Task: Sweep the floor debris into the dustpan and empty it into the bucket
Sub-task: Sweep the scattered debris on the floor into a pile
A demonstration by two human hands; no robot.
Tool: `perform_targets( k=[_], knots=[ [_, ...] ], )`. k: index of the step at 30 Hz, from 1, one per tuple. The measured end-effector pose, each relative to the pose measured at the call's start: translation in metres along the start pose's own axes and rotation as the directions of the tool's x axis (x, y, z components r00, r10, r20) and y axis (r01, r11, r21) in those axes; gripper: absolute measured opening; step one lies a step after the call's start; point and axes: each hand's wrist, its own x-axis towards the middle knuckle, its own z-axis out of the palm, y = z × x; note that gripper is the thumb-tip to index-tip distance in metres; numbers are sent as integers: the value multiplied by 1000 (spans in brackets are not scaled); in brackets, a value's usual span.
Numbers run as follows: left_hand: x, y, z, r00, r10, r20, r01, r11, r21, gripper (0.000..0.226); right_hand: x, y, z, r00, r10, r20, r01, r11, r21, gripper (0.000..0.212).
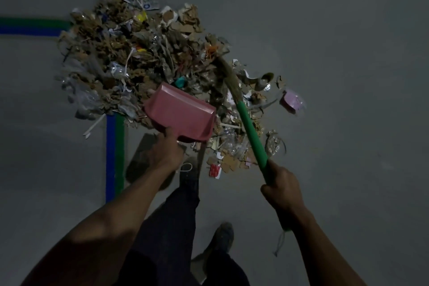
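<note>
- Two hands busy: left hand (166, 150) grips the pink plastic dustpan (180, 112), seemingly empty, at the heap's near edge.
- Right hand (282, 184) clasps the green-handled straw broom (250, 127).
- Sprawling cardboard-and-plastic debris pile (139, 58) covers the grey floor (348, 30); sweeping barely begun, bucket unseen.
</note>
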Motion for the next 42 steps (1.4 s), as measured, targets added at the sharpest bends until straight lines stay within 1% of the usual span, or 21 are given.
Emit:
perform_targets(
  k=[2, 5, 9, 11, 13, 15, 18, 21, 23, 27, 29, 31, 34, 37, 40, 42],
  knots=[
    [-4, 5, 0, 1000, 15, -8, -15, 1000, 8, 33, -10, 18, -6, 998, 48, -36, -48, 999, 8, 38],
    [-4, 8, 2, 999, 33, -32, -32, 999, 35, 28, -15, 41, -16, 988, 119, -94, -116, 993, 40, 37],
    [5, 8, 4, 998, 40, -40, -38, 998, 45, 26, -1, 64, -27, 958, 246, -145, -235, 967, 94, 37],
    [11, 7, 4, 998, 34, -44, -32, 998, 48, 27, 13, 71, -30, 939, 321, -125, -302, 942, 150, 33],
    [17, 6, 5, 998, 29, -60, -26, 998, 53, 29, 34, 74, -33, 912, 402, -79, -375, 898, 231, 30],
    [24, 3, 7, 996, 33, -80, -28, 998, 63, 30, 58, 72, -33, 891, 453, -29, -425, 856, 293, 27],
    [34, -3, 10, 995, 36, -90, -30, 998, 62, 27, 89, 58, -23, 906, 419, 61, -419, 870, 261, 26],
    [40, -10, 11, 995, 47, -83, -40, 996, 75, 25, 107, 32, 1, 940, 326, 97, -339, 921, 191, 31],
    [40, -13, 14, 996, 48, -77, -42, 996, 75, 26, 107, 13, 18, 960, 267, 86, -278, 945, 171, 34],
    [34, -11, 16, 997, 12, -76, -7, 998, 67, 28, 93, -9, 37, 993, 107, 49, -112, 985, 129, 33],
    [28, -7, 16, 997, 1, -71, 5, 997, 71, 26, 75, -9, 38, 997, 65, 31, -68, 988, 139, 34],
    [24, -5, 15, 998, 1, -67, 3, 998, 65, 25, 56, -3, 40, 999, 44, -18, -40, 986, 161, 38],
    [15, 1, 14, 998, 3, -63, 1, 998, 64, 28, 22, 15, 37, 992, 69, -103, -50, 983, 175, 45],
    [8, 9, 13, 998, 4, -62, 1, 998, 66, 30, -3, 39, 30, 971, 175, -165, -141, 970, 198, 49],
    [6, 17, 13, 997, 19, -71, -14, 997, 80, 26, -16, 64, 21, 934, 293, -206, -238, 938, 254, 38],
    [7, 20, 14, 996, 34, -79, -28, 996, 86, 25, -16, 82, 16, 906, 361, -219, -297, 914, 276, 35]
  ],
)
